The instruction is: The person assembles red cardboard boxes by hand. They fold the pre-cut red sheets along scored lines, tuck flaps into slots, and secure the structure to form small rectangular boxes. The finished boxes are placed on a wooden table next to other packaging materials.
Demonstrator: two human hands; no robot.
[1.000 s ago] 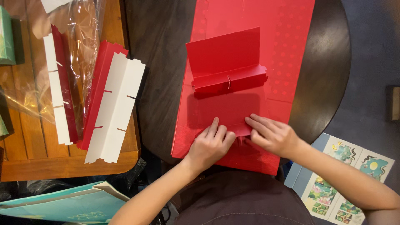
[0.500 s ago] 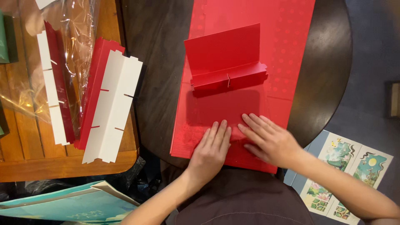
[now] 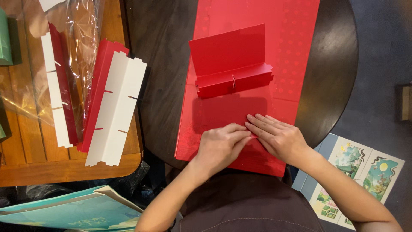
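Observation:
A large red card sheet [image 3: 279, 38] lies on a dark round table [image 3: 330, 73]. On it stands a folded red card piece [image 3: 229, 62] with a slotted flap along its front. A flat red panel [image 3: 223, 111] lies just below that piece. My left hand [image 3: 221, 146] and my right hand [image 3: 277, 135] rest side by side on the sheet's near part, fingers flat and together, fingertips meeting at the panel's lower edge. Neither hand grips anything that I can see.
To the left is a wooden table [image 3: 25, 154] with slotted red-and-white card strips [image 3: 113, 103], another strip [image 3: 56, 90] under clear plastic wrap [image 3: 81, 34]. A teal booklet [image 3: 77, 212] lies at the lower left; illustrated sheets [image 3: 365, 176] lie on the floor at the right.
Both hands have slid towards each other on the red sheet; the left hand's fingers, spread a moment ago, now point right and meet the right hand's fingertips.

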